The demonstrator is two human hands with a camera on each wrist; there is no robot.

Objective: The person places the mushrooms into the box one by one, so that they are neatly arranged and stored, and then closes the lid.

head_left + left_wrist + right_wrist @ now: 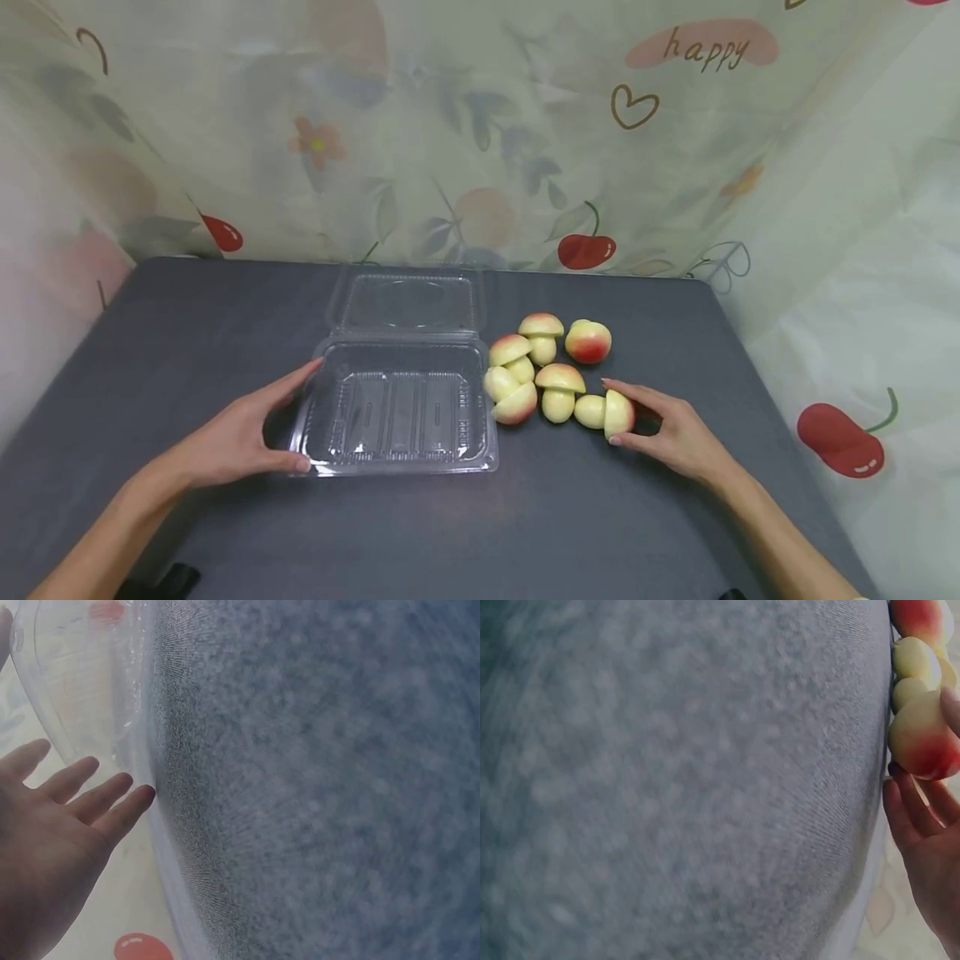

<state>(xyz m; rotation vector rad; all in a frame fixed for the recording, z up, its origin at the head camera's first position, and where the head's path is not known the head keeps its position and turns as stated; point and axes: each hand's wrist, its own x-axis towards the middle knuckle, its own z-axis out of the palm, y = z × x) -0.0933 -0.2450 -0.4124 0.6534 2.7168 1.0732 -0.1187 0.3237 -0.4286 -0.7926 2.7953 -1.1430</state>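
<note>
A clear plastic clamshell box (401, 467) stands with its lid (408, 300) folded back. My left hand (232, 437) is spread along the box's left side, thumb at the front corner and index fingertip near the back. In the left wrist view its fingers (112, 796) reach out straight beside the clear plastic. To the right of the box, several toy mushrooms, cream with red-tinted caps, lie in a cluster. With thumb and index finger, my right hand (678, 433) grips the cap of the rightmost mushroom (618, 414), which lies on its side. The right wrist view shows that mushroom's reddish cap (926, 742) between thumb and fingers.
Another mushroom (517, 402) lies against the box's right side. One mushroom (588, 342) at the back shows its red cap forward. The dark grey table (450, 542) ends at a printed cloth (480, 167) behind, with cloth on both sides too.
</note>
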